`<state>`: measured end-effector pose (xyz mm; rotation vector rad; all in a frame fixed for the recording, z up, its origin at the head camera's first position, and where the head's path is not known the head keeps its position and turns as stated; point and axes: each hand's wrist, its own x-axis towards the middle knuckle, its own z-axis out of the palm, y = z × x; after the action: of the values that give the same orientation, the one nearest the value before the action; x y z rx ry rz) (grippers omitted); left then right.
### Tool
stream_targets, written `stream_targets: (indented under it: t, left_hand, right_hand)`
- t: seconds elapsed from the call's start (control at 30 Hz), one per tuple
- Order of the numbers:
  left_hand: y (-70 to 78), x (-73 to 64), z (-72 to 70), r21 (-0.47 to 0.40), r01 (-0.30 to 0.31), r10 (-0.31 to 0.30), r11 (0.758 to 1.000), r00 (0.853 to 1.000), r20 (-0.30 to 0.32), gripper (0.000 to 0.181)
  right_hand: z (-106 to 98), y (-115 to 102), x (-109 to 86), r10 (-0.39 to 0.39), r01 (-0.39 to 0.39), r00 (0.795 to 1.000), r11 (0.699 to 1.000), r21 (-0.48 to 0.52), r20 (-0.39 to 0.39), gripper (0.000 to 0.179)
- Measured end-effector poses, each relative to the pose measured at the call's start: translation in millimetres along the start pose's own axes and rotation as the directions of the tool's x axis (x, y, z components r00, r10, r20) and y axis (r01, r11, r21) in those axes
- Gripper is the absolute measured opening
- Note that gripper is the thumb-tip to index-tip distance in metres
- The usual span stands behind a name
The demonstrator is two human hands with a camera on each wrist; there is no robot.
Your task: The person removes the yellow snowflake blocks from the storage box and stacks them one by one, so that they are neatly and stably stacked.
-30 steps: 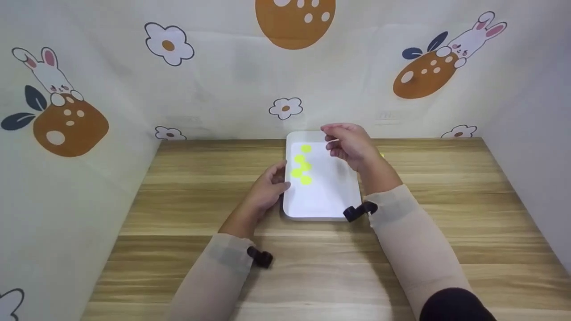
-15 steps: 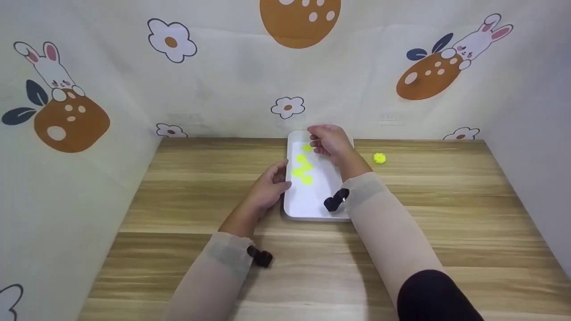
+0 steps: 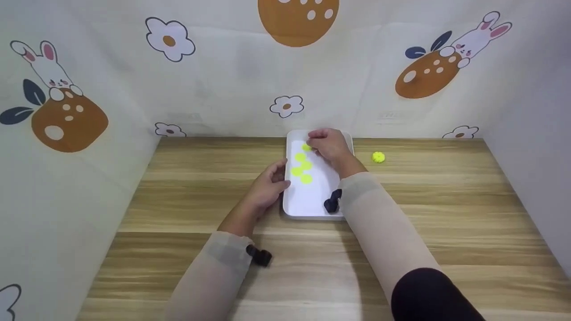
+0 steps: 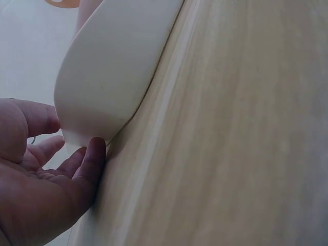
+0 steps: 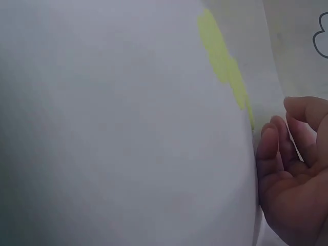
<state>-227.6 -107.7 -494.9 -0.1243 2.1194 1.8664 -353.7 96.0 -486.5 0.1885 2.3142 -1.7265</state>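
A white rectangular tray lies on the table, with several flat, round yellow pieces in its left half. My left hand holds the tray's left side. In the left wrist view, thumb and fingertips of the left hand meet the outer wall and edge of the tray. Over the tray's far part, my right hand has its fingertips beside the farthest yellow piece. The right wrist view shows the right hand with bent fingers; whether anything is between its fingertips is hidden.
A small yellow piece with a scalloped edge lies on the wooden table, right of the tray. Behind the tray rises a patterned cloth wall. A black wrist camera on the right sleeve hangs over the tray's near right corner.
My right hand has moved left across the tray and down towards the farthest yellow piece, uncovering the yellow piece on the right. The left hand has stayed at the tray's side.
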Motion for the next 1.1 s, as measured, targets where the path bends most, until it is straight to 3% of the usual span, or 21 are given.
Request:
stream_targets:
  t: [0.2,0.5,0.73,1.1]
  left_hand:
    - [1.2,-0.4,-1.3,-0.008,-0.024,0.024,1.0,1.0,0.003,0.066]
    - [1.0,-0.2,-2.3,-0.006,-0.022,0.022,1.0,1.0,0.003,0.066]
    - [-0.5,-0.3,-2.3,-0.03,-0.023,0.024,0.999,1.0,0.017,0.067]
    - [-1.3,-0.7,-0.6,-0.005,-0.008,0.008,1.0,1.0,-0.002,0.065]
  right_hand:
    - [0.4,1.6,7.6,0.009,-0.008,1.0,0.995,-0.1,0.005,0.03]
    - [2.1,0.1,6.3,0.027,-0.025,1.0,0.989,-0.146,0.015,0.033]
    - [2.7,0.4,6.0,-0.029,0.031,1.0,0.975,-0.221,0.013,0.036]
    - [0.6,2.7,4.1,-0.051,0.061,0.998,0.954,-0.294,0.042,0.038]
